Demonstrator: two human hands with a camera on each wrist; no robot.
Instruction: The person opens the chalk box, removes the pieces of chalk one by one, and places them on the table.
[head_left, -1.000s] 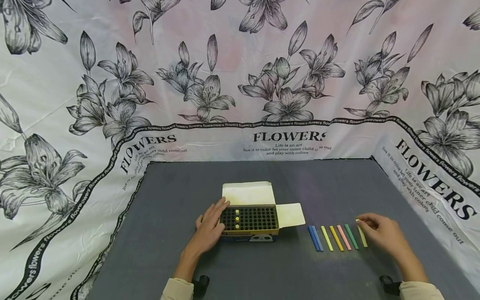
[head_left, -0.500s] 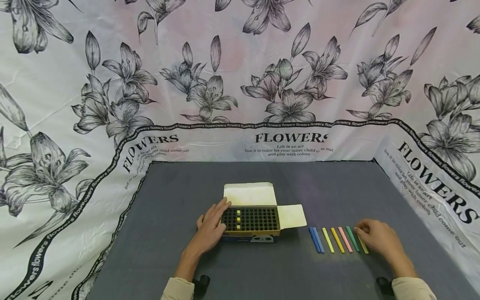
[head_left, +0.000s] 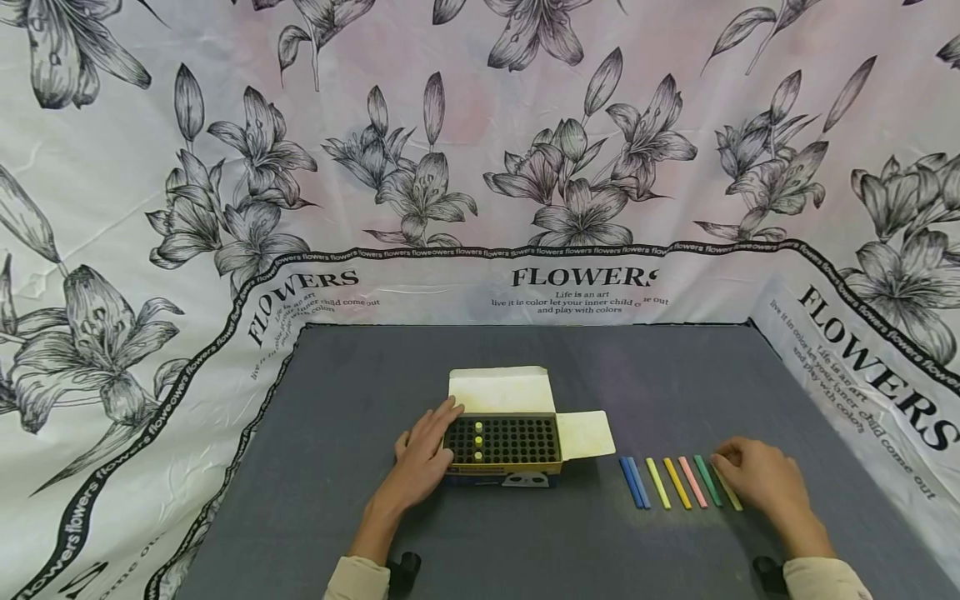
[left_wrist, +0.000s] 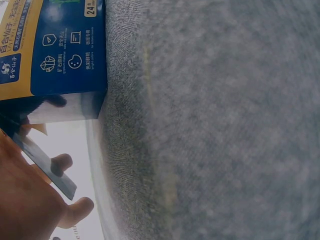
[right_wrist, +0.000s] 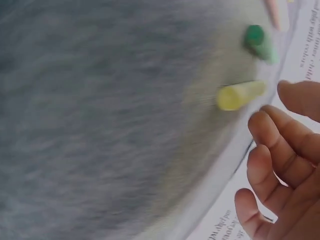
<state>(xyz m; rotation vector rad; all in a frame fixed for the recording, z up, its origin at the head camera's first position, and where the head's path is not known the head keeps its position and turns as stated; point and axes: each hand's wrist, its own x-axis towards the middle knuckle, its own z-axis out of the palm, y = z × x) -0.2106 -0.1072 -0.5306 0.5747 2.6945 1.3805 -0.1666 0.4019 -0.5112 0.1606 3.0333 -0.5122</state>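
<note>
An opened chalk box [head_left: 502, 468] stands mid-table, its black holed insert [head_left: 521, 440] bearing three pale yellow chalks [head_left: 478, 441] in one column. My left hand [head_left: 422, 462] lies along the box's left side, fingers extended toward the back corner and thumb near the front; in the left wrist view a side flap [left_wrist: 50, 170] crosses over this hand. At the right, my right hand [head_left: 761, 475] is over the far end of a yellow chalk [right_wrist: 240, 95] lying on the table. Its fingers are loosely bent, the thumb apart from the index finger, fingertips right at that end.
Left of the yellow chalk lie a green chalk [head_left: 708, 481], a pink chalk [head_left: 692, 482], an orange-yellow chalk [head_left: 677, 483], a light yellow chalk [head_left: 657, 483] and two blue chalks [head_left: 634, 483], roughly parallel. The box's white flap [head_left: 587, 435] sticks out toward them. A flower-printed cloth [head_left: 577, 292] borders the grey table [head_left: 360, 358].
My right hand has shifted slightly left and down over the yellow chalk's far end. That chalk has slid a little toward me beside the green one. The left hand stays at the box.
</note>
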